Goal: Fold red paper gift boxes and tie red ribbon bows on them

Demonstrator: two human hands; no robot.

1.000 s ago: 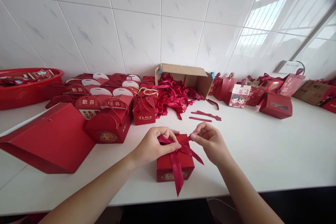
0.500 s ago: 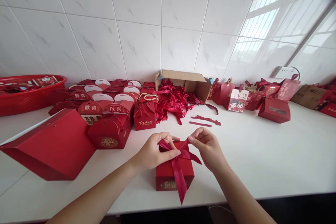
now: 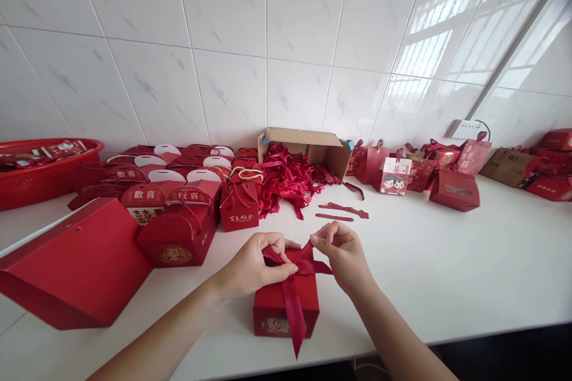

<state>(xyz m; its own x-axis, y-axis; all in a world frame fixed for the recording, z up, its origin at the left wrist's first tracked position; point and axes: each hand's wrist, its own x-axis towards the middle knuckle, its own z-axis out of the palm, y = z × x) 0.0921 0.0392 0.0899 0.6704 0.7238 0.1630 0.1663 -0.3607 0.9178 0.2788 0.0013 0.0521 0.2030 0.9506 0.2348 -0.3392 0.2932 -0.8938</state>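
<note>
White and smooth, the tabletop (image 3: 424, 286) spans the view, its front edge slanting up toward the right, where it is dark below. Behind it rises a wall of grey-veined tiles (image 3: 232, 18), with a barred window mirrored at the right above a white power strip (image 3: 467, 129).

Leftmost is a red basin (image 3: 44, 183) of small wrapped packets (image 3: 62, 149). In front of it, a large red carton (image 3: 75, 277) leans on a slant, just beside rows of red gift boxes (image 3: 183, 238), some rope-handled. The left hand (image 3: 254, 265) pinches a dark red ribbon (image 3: 294, 312) between thumb and fingers, covering part of the square red box (image 3: 308, 297) that stands near the front edge under the ribbon. Beyond, a ribbon heap (image 3: 288, 181) spills from an open cardboard box (image 3: 306, 137) toward a few thin red strips (image 3: 335, 217). The right hand (image 3: 344, 253) grips another part of the ribbon in its fingertips. Farther right stand small bags (image 3: 378, 165), a windowed box (image 3: 440, 190) and a brown carton (image 3: 507, 168).
</note>
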